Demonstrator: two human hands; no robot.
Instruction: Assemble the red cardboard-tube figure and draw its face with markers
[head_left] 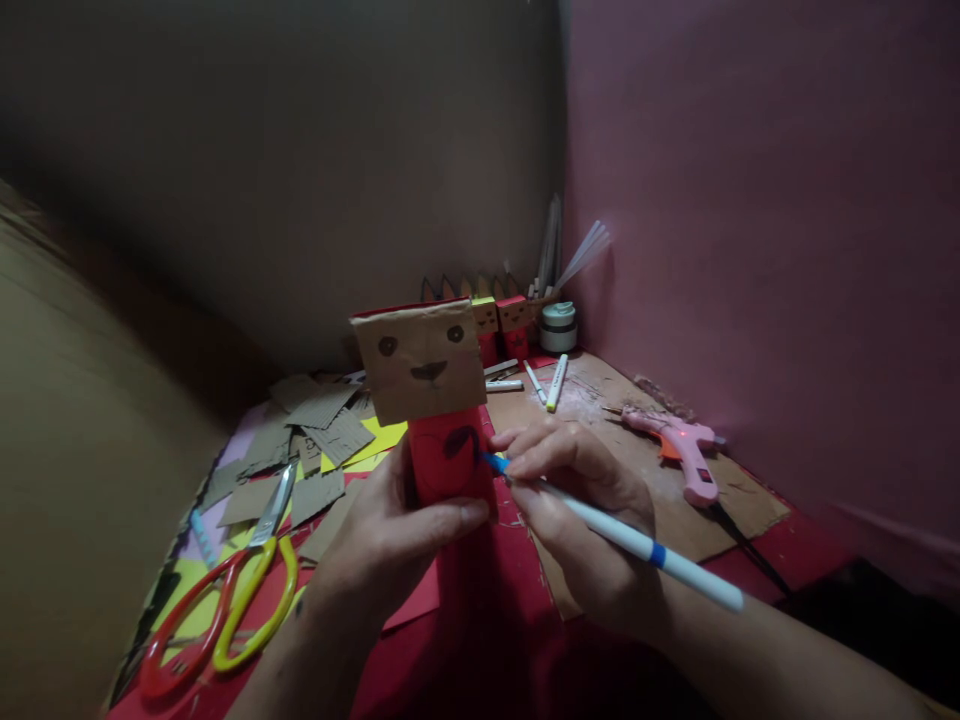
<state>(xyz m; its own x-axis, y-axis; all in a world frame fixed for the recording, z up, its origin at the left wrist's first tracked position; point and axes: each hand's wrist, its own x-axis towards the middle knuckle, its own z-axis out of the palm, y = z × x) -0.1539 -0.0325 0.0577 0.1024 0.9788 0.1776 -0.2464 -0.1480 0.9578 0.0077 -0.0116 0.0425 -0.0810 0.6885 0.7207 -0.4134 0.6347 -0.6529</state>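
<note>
A cardboard figure (421,365) stands upright in front of me, with a square brown face and a red body. Dark eyes and a muzzle are drawn on the face, and a dark curved mark shows on the body. My left hand (397,520) is wrapped round the red body from the left, thumb across its lower front. In my right hand (581,500) is a white marker pen (622,535) with a blue band, pinched near its blue tip. That tip is at the right side of the body, by the dark mark; whether it touches I cannot tell.
Scissors (259,590) with red and yellow handles lie at left beside cardboard scraps (322,410). A pink glue gun (686,450) rests on a brown board (739,500) at right. Behind are markers (557,383), small box figures (514,325) and a lidded round container (559,327).
</note>
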